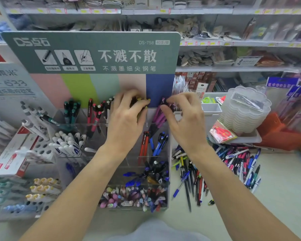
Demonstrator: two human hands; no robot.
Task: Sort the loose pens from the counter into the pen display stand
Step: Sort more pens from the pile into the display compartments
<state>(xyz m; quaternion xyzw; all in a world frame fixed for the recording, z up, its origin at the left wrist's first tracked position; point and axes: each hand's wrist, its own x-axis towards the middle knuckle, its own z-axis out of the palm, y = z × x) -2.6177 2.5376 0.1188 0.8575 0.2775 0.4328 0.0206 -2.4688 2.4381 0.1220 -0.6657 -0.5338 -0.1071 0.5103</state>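
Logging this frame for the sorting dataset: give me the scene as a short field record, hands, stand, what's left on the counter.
left hand: fingers curled over the yellow pens in the stand's back row
right hand: fingertips pinching the top of a purple pen in the back right compartment
pen display stand: clear, tiered compartments, pens grouped mostly by colour
loose pens: mixed pile on the counter, right of the stand
progress: unfinished, many pens not yet sorted
nearby: stack of clear containers behind the pile

two bare forearms, no sleeves, left grip (127, 117) and right grip (186, 119) without rings, light grey garment below
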